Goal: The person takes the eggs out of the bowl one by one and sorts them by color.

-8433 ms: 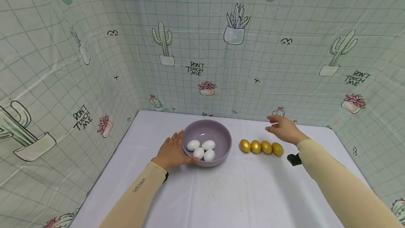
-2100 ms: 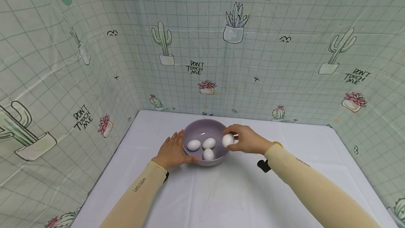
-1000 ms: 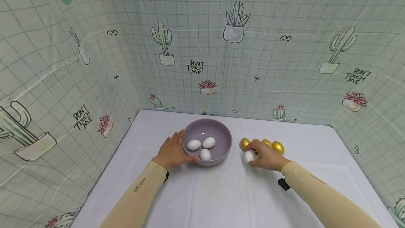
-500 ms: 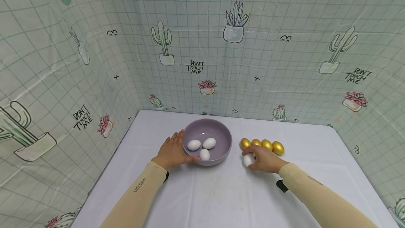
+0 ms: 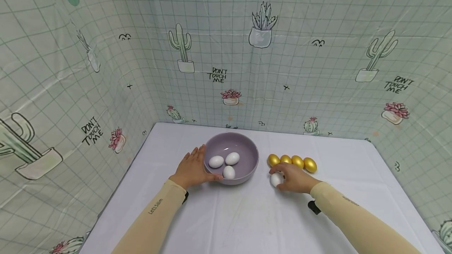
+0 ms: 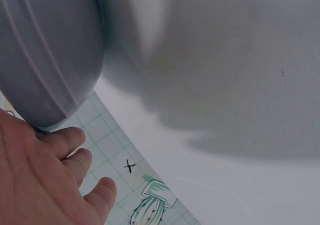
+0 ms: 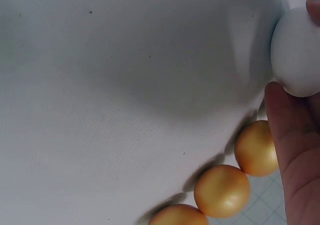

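A purple bowl [image 5: 247,149] on the table holds three white eggs [image 5: 216,162] in the head view. My left hand [image 5: 192,171] lies against the bowl's left side, fingers straight and spread, thumb along the front rim. Right of the bowl, my right hand [image 5: 299,179] pinches another white egg [image 5: 276,180] between thumb and fingers, low at the table. The right wrist view shows this egg [image 7: 297,55] with a fingertip against its side. Just behind the right hand several gold eggs [image 5: 310,165] lie in a row, partly covered by its fingers.
A white cloth [image 5: 243,218] covers the table. Fabric walls [image 5: 247,69] printed with cacti stand close behind the table and along both sides. The bowl and the gold egg row are a short gap apart.
The right hand has lifted one white egg out of the bowl and carried it right, to the front of the gold row. Over the last half second it barely moves. The left hand stays put.
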Action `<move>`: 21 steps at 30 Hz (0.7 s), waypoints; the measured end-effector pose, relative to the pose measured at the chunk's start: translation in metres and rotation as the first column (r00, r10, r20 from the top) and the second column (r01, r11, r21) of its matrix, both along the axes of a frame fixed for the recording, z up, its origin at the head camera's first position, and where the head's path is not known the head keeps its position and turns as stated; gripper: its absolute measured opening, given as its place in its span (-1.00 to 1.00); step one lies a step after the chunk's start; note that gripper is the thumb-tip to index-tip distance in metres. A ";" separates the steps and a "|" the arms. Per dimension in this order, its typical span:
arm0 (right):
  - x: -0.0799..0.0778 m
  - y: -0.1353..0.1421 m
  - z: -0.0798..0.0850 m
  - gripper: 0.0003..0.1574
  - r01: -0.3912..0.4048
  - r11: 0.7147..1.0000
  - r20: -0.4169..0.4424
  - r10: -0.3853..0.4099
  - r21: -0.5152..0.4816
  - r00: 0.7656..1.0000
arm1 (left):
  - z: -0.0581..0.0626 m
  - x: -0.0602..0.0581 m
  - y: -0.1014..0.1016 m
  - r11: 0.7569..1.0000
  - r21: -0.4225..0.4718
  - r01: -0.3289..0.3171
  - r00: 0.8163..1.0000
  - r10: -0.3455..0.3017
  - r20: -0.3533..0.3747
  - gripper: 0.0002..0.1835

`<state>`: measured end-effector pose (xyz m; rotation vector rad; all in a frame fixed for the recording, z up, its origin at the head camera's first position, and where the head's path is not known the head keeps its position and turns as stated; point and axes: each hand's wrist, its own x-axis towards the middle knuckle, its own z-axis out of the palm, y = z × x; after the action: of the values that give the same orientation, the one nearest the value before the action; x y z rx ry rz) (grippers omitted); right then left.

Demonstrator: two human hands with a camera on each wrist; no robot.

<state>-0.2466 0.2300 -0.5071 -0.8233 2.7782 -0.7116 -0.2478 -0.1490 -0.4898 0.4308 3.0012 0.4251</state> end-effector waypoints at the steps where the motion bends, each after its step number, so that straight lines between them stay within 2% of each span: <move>1: 0.000 0.000 0.000 -0.45 0.000 1.000 -0.002 0.000 0.001 1.000 | 0.000 0.000 0.000 1.000 0.007 0.001 1.000 -0.001 -0.006 0.49; 15: 0.002 -0.001 0.005 -0.45 -0.007 1.000 -0.021 0.006 -0.007 1.000 | 0.002 0.001 0.000 1.000 0.017 -0.002 1.000 0.003 -0.019 0.48; 21: 0.002 0.000 0.017 -0.44 -0.025 1.000 -0.025 0.024 -0.018 0.999 | 0.001 0.000 0.001 1.000 0.016 -0.004 1.000 0.004 -0.009 0.48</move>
<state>-0.2442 0.2303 -0.4905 -0.8743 2.7827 -0.7289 -0.2474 -0.1485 -0.4883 0.4293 3.0099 0.4483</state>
